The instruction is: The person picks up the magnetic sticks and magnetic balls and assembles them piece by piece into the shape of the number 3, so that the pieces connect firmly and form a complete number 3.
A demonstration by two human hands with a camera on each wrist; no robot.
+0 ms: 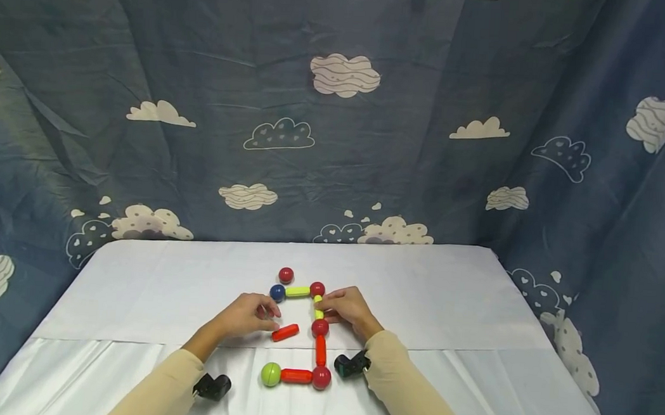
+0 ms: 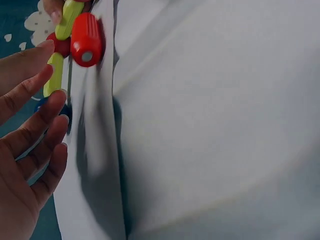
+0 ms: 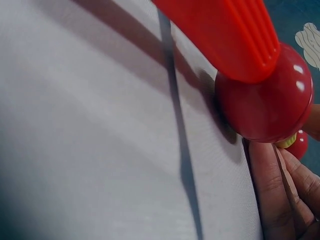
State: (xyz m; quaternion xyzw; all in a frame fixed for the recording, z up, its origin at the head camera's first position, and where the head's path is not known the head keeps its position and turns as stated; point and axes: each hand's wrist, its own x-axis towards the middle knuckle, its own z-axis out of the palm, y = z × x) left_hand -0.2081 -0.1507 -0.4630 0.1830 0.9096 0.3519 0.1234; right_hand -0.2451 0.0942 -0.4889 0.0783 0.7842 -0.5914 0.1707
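My right hand [image 1: 349,307] pinches an upright yellow-green magnetic rod [image 1: 318,311] between a red ball [image 1: 317,289] at its far end and another red ball [image 1: 320,327] at its near end. In the head view my left hand [image 1: 250,315] is beside a loose red rod [image 1: 285,333], fingertips close to its left end. The left wrist view shows that hand with fingers spread and slightly bent, nothing between them, and the red rod [image 2: 86,40] beyond the fingertips. In the right wrist view the right fingers [image 3: 272,185] are partly hidden behind a large red ball [image 3: 265,95].
The chain continues through a yellow-green rod [image 1: 297,292] to a blue ball [image 1: 278,293]. Nearer, a red rod [image 1: 320,351], red ball [image 1: 321,378], red rod [image 1: 296,376] and green ball [image 1: 271,374] join it. A loose red ball [image 1: 286,275] lies behind on the white tablecloth [image 1: 419,289].
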